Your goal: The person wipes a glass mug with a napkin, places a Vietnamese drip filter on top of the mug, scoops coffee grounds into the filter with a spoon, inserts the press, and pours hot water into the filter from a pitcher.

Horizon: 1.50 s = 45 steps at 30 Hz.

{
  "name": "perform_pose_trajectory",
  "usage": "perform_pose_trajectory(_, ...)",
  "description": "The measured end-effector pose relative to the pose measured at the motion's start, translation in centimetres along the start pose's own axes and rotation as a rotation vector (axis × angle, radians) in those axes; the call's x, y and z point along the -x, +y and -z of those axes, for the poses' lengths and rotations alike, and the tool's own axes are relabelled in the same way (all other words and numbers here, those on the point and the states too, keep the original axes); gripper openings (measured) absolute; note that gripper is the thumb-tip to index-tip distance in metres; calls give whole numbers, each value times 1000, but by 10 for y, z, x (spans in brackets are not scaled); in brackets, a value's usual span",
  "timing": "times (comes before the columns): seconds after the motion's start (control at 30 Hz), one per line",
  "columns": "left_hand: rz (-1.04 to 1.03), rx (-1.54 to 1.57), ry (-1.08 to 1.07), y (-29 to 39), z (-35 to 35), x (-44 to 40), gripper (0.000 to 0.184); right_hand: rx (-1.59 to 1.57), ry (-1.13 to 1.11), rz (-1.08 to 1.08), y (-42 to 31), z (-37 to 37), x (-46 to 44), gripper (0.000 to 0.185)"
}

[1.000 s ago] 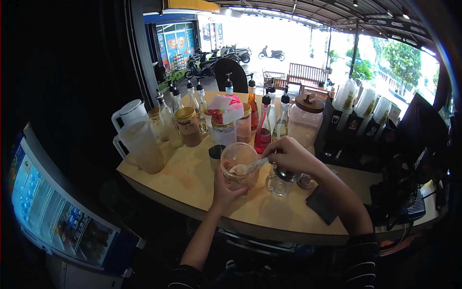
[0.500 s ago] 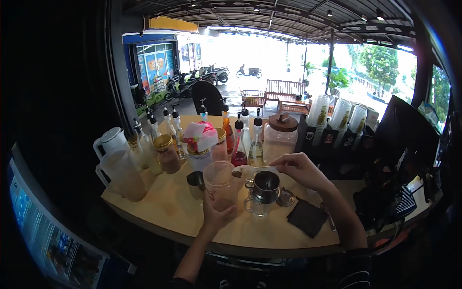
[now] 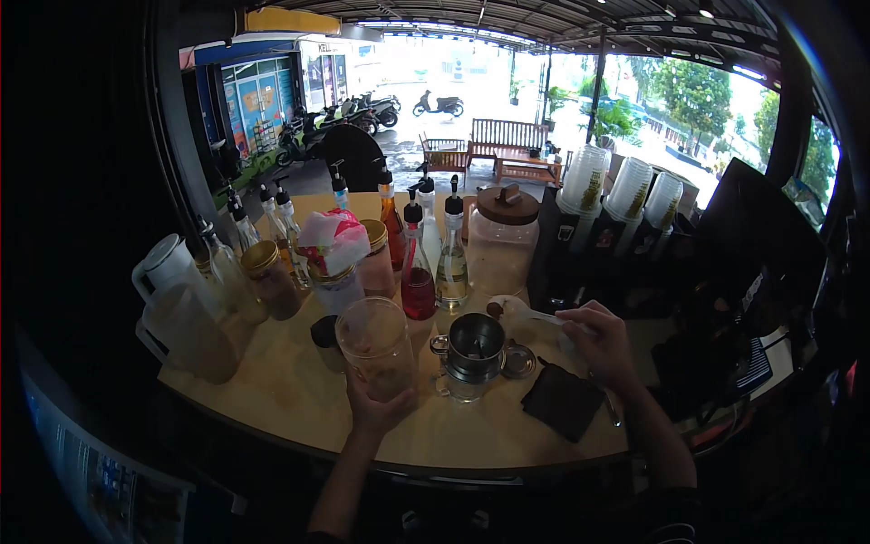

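While the L hand is wrapped round 1 clear tub low on its side, the R hand has its fingers pinched on the handle end of 1 pale spoon, w/ a bit of brown stuff in its bowl. Spoon's off to the right of the metal filter & a little beyond it, well apart from the tub; its height over the table is hard to judge.

To do it well: spoon bowl level, slow & no jerks, else the load prob tips off. Tub's best held steady, grip firm but w/o squeezing, as the wall looks thin.

Counts: 1 filter on 1 glass mug; 1 small round lid just beside; 1 dark cloth; 1 dark cup by the tub; 2 pitchers; 1 big jar w/ brown lid; 3 gold-lidded jars plain to see, poss. a 4th behind; 1 pink/white packet on top of one; at least 8 bottles, exact no. hidden by overlap; 3 stacks of plastic cups, no. per stack can't tell.
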State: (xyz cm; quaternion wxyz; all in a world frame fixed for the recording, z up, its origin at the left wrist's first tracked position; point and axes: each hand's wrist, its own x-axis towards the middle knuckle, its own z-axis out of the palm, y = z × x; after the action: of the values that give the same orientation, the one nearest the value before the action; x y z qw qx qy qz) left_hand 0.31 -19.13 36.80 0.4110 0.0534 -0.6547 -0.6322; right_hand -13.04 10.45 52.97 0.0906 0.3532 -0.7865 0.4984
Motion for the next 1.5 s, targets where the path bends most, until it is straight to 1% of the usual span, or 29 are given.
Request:
perform_pose_trajectory(0.07,-27,-29,-26,-1,3,-1,99,4,-21,-11,3,-1,2,19)
perform_pose_trajectory(0.13,-34,-34,-22,-9,4,-3,100,128,-39,22,1,-2,2,19)
perform_pose_trajectory(0.17,-42,-40,-15,-12,5,-1,101,129,-43,17,1,-3,2,19)
perform_pose_trajectory(0.23,-22,-26,-11,-14,5,1,101,63,4,-14,1,-6,0,19)
perform_pose_trajectory(0.33,-2,-23,-18,-14,6,0,102,40,-12,18,8,-12,0,19)
perform_pose_trajectory(0.47,9,-43,-15,-14,6,0,104,29,-28,7,11,-18,0,19)
perform_pose_trajectory(0.53,-7,-34,-13,-12,5,0,104,89,2,79,11,-21,1,19)
perform_pose_trajectory(0.67,-23,-15,-8,-11,4,-1,105,98,-14,52,9,-19,2,19)
perform_pose_trajectory(0.77,7,-13,-15,-13,6,-1,105,60,24,79,10,-18,6,19)
perform_pose_trajectory(0.83,7,-21,-11,-13,6,0,105,-13,25,42,14,-17,11,19)
perform_pose_trajectory(0.93,-6,-27,-6,-12,5,-1,104,11,49,58,9,-13,19,19)
perform_pose_trajectory(1.03,1,-16,-5,-16,6,2,104,-6,-8,41,13,-17,26,18)
perform_pose_trajectory(1.17,-4,7,-9,-10,3,1,103,-18,20,74,4,-23,27,19)
perform_pose_trajectory(1.2,-6,5,-11,-10,3,2,103,-6,-10,72,3,-25,27,19)
perform_pose_trajectory(1.27,60,46,-12,-11,4,2,104,5,-35,72,1,-26,28,19)
perform_pose_trajectory(1.37,66,45,-3,0,0,3,102,45,-25,112,1,-28,26,19)
perform_pose_trajectory(1.43,32,33,3,-7,2,2,101,-28,49,107,4,-28,24,18)
perform_pose_trajectory(1.5,-1,24,14,-8,2,2,99,-23,52,95,13,-26,21,18)
